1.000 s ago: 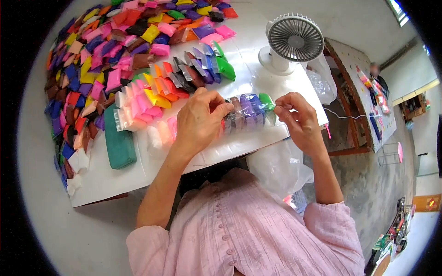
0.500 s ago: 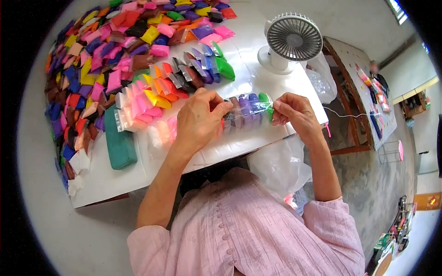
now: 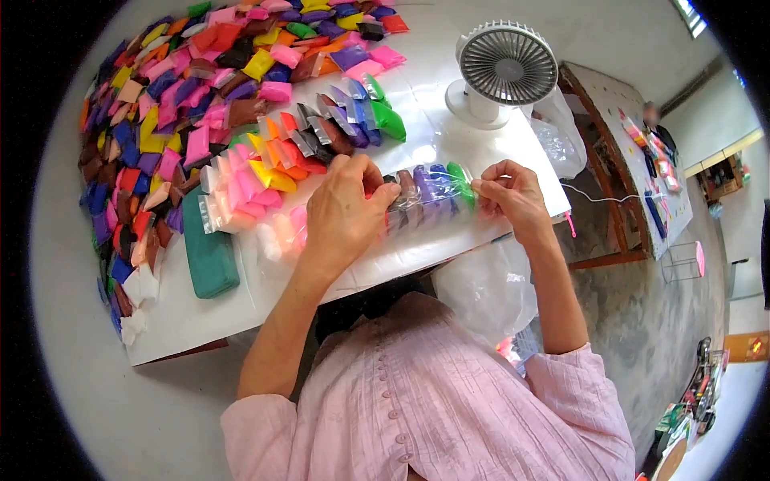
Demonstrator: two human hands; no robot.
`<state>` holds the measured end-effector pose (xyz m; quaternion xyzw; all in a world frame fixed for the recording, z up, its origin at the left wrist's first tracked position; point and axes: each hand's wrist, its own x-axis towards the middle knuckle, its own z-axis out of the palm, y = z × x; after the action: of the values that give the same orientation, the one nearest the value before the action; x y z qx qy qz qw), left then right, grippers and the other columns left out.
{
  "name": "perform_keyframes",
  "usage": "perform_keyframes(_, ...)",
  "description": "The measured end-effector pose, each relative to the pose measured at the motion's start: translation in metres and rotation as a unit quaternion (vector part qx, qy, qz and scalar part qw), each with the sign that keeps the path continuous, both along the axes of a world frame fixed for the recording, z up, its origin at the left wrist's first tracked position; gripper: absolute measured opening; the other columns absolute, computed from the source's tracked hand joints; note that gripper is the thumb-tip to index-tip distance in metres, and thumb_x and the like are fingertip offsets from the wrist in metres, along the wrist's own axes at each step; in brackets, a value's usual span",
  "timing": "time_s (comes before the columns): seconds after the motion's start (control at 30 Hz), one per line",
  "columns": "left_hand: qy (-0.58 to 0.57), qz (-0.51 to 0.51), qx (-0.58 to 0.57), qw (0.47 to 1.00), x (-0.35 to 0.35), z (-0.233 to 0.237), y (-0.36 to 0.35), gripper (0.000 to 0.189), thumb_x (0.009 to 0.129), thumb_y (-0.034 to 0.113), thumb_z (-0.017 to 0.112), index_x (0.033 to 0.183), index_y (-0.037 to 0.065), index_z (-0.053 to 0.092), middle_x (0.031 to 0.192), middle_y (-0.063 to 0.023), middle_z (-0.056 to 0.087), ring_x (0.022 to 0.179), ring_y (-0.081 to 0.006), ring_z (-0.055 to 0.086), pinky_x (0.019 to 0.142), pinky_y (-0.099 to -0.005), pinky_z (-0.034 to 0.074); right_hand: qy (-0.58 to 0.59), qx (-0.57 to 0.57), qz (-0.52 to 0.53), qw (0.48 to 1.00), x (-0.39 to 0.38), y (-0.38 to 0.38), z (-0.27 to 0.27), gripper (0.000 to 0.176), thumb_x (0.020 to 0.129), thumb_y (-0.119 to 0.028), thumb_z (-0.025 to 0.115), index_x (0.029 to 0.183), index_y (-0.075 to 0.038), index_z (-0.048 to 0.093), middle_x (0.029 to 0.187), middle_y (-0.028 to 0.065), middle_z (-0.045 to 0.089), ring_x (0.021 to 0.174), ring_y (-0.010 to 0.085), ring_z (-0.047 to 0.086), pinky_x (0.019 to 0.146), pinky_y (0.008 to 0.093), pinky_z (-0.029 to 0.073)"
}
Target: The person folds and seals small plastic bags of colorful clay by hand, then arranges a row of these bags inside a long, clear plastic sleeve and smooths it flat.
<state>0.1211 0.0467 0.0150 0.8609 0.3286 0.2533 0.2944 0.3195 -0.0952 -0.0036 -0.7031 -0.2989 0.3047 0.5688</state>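
Note:
A clear plastic bag point(image 3: 433, 192) holding a row of coloured packets lies at the front of the white table point(image 3: 184, 329). My left hand point(image 3: 346, 204) pinches its left part near the dark packets. At the bag's right end, beside the green packet point(image 3: 460, 184), my right hand point(image 3: 513, 196) grips the plastic between thumb and fingers. Pale and pink packets show left of my left hand, partly hidden by it. Behind the hands lies an overlapping row of small packets, from pink point(image 3: 245, 188) through orange and black to green point(image 3: 388, 120).
A big heap of coloured packets point(image 3: 192, 96) covers the table's far left. A green block point(image 3: 210, 248) lies left of my left hand. The white fan point(image 3: 507, 68) stands at the back right. Beyond it are another table point(image 3: 622, 152) and a person point(image 3: 659, 132).
My right hand's fingers have shifted slightly on the bag's right end, and the green packet shows more. My left hand stays nearly in place. The view has shifted slightly.

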Motion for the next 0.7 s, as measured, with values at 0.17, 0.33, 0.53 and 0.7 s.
perform_keyframes(0.17,-0.006,0.004,0.016,1.0,0.001,-0.006,0.001,0.032,0.08,0.022,0.073,0.098,0.001,0.059,0.086,-0.0137,0.063,0.083,-0.0284,0.062,0.078,-0.0388,0.047,-0.218,-0.047,-0.058,0.973,0.0,-0.001,-0.014,0.012,0.084,-0.008,0.067,0.084,0.001,0.059,0.065,0.01,0.064,0.058,0.0189,0.062,0.054,0.03,0.048)
perform_keyframes(0.33,-0.002,-0.001,-0.024,1.0,0.002,-0.003,0.0,0.031,0.081,0.022,0.072,0.098,0.001,0.058,0.089,-0.0147,0.066,0.086,-0.0288,0.064,0.079,-0.0387,0.047,-0.503,0.051,-0.186,0.842,-0.02,-0.017,0.004,0.006,0.082,0.0,0.061,0.088,-0.001,0.061,0.088,0.0154,0.063,0.073,0.0312,0.063,0.064,0.0375,0.05)
perform_keyframes(0.53,0.022,0.0,-0.041,0.999,0.002,0.003,-0.001,0.027,0.082,0.022,0.069,0.097,0.002,0.057,0.096,-0.0151,0.064,0.091,-0.0348,0.062,0.078,-0.0429,0.047,-0.641,0.136,-0.032,0.754,-0.07,0.015,0.009,0.022,0.075,-0.007,0.07,0.096,-0.007,0.065,0.095,0.0076,0.06,0.088,0.0258,0.056,0.074,0.0385,0.044)
perform_keyframes(0.7,0.007,-0.001,-0.042,0.999,0.003,-0.001,0.0,0.026,0.082,0.021,0.068,0.096,0.002,0.057,0.095,-0.0155,0.064,0.09,-0.0348,0.062,0.078,-0.0435,0.047,-0.619,0.125,-0.05,0.774,-0.062,0.02,-0.009,0.013,0.079,-0.012,0.072,0.09,-0.009,0.065,0.091,0.0074,0.058,0.084,0.0263,0.055,0.072,0.0378,0.045)
